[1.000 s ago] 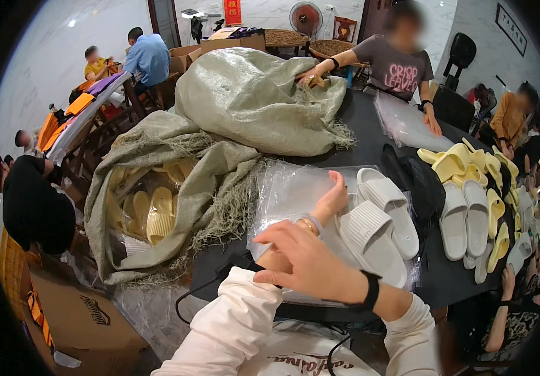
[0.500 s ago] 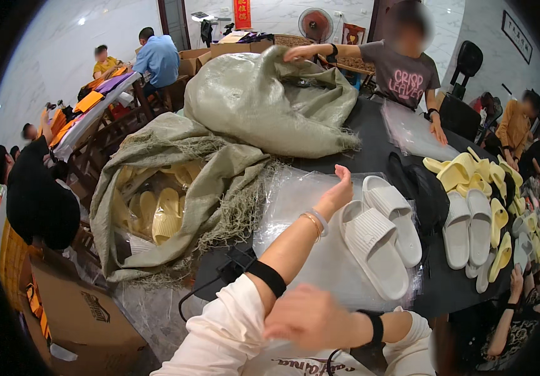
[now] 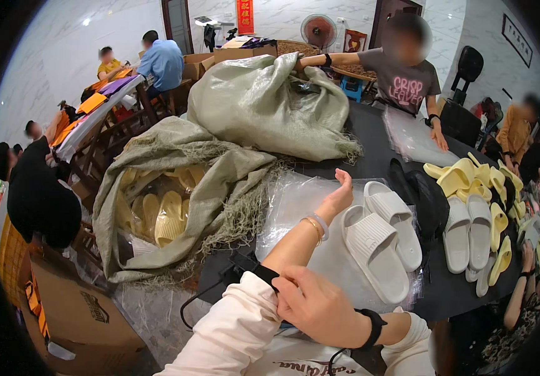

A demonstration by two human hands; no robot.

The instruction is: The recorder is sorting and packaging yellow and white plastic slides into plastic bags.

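My left hand [image 3: 337, 193] is held out over the clear plastic bags [image 3: 289, 203], its fingers stretched and nothing in them. A bracelet and a bangle circle that wrist. Around my left forearm, next to the cuff of the white sleeve [image 3: 232, 319], runs a black strap [image 3: 261, 273]. Bent across my body, my right hand [image 3: 320, 307] is closed on this strap beside the cuff; its fingertips are partly hidden. A pair of light grey slides [image 3: 376, 250] lies on the bags, right of my left hand and touched by neither hand.
Two woven sacks stand on the left: the nearer sack [image 3: 110, 207] holds bagged yellow slippers [image 3: 170, 216], the farther sack [image 3: 238, 106] is held by a co-worker [image 3: 408, 81]. More yellow slippers [image 3: 456, 175] and grey slides [image 3: 458, 232] crowd the right. A cardboard box [image 3: 88, 313] stands lower left.
My right hand has come up onto the strap on my left forearm and closed there. The co-worker's hand has shifted on the far sack's edge. My left hand stays stretched out.
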